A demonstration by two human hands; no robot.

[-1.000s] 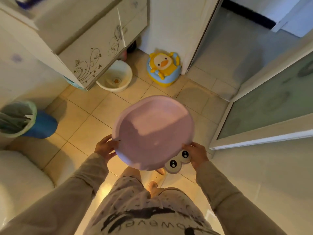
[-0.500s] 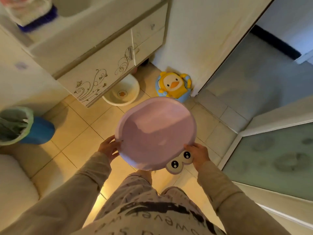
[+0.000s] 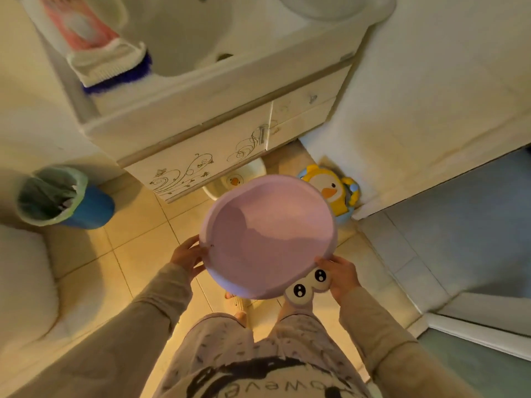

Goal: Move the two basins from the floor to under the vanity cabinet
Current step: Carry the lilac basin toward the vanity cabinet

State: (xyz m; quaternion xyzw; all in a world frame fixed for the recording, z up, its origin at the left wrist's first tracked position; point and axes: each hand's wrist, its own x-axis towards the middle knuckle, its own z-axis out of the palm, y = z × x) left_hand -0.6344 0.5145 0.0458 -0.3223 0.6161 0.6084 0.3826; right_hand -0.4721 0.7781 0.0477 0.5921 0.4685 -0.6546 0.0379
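I hold a pink basin (image 3: 268,237) level in the air in front of me, above the tiled floor. My left hand (image 3: 188,257) grips its left rim and my right hand (image 3: 339,275) grips its near right rim, next to two cartoon eyes on the basin. A small white basin (image 3: 240,176) with a duck print lies on the floor, partly under the vanity cabinet (image 3: 207,147) and partly hidden by the pink basin.
A yellow duck potty (image 3: 330,188) stands in the corner right of the cabinet. A blue bin (image 3: 63,196) with a green liner is on the left. The toilet (image 3: 26,285) fills the near left. A doorway threshold (image 3: 402,245) lies to the right.
The view has swung up and toward the cabinet, so the sink top now shows. The pink basin stays held in both hands, now closer to the cabinet front.
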